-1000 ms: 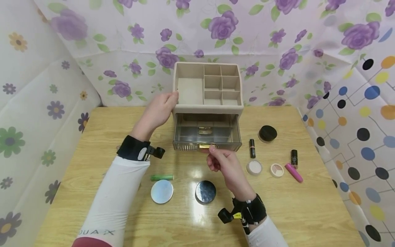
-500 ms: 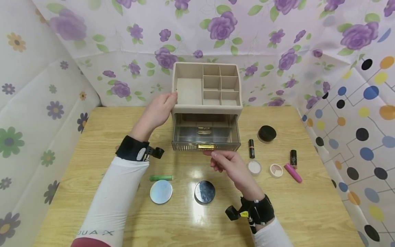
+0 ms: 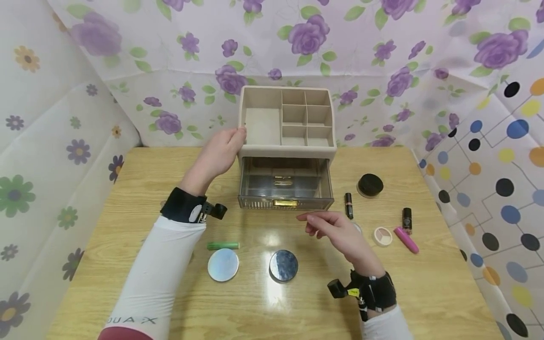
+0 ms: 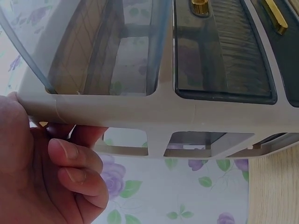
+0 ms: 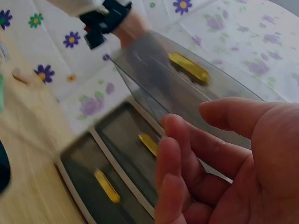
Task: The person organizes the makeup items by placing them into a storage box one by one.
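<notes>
A beige cosmetics organizer [image 3: 287, 151] stands at the back middle of the table, with small compartments on top. Its transparent top drawer [image 3: 255, 202] is pulled out and looks bare inside. My left hand [image 3: 218, 151] grips the organizer's left edge; the left wrist view shows the fingers bent against the side frame. In front of the drawer, apart from its gold handle [image 3: 284, 203], hovers my right hand [image 3: 335, 233], fingers loosely bent and holding nothing. In the right wrist view, two lower drawers with gold handles [image 5: 107, 185] sit closed beneath the open one.
At front lie a green tube [image 3: 223, 245], a silvery round compact [image 3: 223, 265] and a black round jar [image 3: 283, 266]. To the right are a lipstick [image 3: 348, 206], black-lidded jar [image 3: 370, 185], three-shade palette [image 3: 383, 236], black tube [image 3: 406, 219] and pink tube [image 3: 406, 240].
My right hand has let go of the drawer handle and drawn back toward the lower right. The drawer stays pulled out, and my left hand keeps its place on the organizer.
</notes>
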Demonstrator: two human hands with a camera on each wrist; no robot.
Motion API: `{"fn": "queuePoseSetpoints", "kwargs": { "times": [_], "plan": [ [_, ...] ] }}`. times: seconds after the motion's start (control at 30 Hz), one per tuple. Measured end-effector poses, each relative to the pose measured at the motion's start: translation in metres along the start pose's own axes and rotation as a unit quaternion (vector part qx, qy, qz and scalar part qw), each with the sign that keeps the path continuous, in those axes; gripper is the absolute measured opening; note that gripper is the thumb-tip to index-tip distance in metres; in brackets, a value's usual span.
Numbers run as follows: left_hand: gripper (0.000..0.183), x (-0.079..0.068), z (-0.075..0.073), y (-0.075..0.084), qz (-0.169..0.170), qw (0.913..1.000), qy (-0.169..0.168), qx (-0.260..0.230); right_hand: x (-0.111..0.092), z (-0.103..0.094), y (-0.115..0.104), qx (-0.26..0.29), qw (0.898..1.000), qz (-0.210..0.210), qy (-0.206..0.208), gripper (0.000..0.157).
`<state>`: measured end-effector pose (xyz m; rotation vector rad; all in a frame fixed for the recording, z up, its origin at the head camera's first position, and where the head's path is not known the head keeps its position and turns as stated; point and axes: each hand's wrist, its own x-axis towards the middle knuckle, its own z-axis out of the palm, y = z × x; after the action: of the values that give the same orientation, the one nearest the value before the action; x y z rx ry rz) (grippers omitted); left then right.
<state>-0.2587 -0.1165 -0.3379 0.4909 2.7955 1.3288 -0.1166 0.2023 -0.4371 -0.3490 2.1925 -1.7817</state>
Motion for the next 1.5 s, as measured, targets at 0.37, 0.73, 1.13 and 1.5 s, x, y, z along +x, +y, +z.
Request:
{"fn": "queuePoseSetpoints", "kwargs": {
  "times": [0.37, 0.73, 1.13, 1.5],
  "plan": [
    [0.055, -0.001, 0.004, -0.002, 0.002, 1.0000, -0.002, 0.009, -0.026, -0.059, 0.016, -0.030, 0.998, 0.035, 0.033, 0.037],
    [0.056, 0.000, 0.003, -0.002, 0.012, 0.9999, -0.003, 0.011, -0.026, -0.118, 0.030, -0.096, 0.989, 0.076, 0.085, 0.053],
    [0.055, 0.001, 0.001, -0.004, 0.013, 0.9999, 0.001, -0.005, 0.013, -0.165, 0.050, -0.236, 0.948, 0.107, 0.186, 0.050],
    [0.055, -0.001, 0.001, -0.001, 0.006, 1.0000, 0.002, 0.004, 0.043, -0.190, 0.071, -0.410, 0.901, 0.072, 0.120, 0.075]
  ]
}}
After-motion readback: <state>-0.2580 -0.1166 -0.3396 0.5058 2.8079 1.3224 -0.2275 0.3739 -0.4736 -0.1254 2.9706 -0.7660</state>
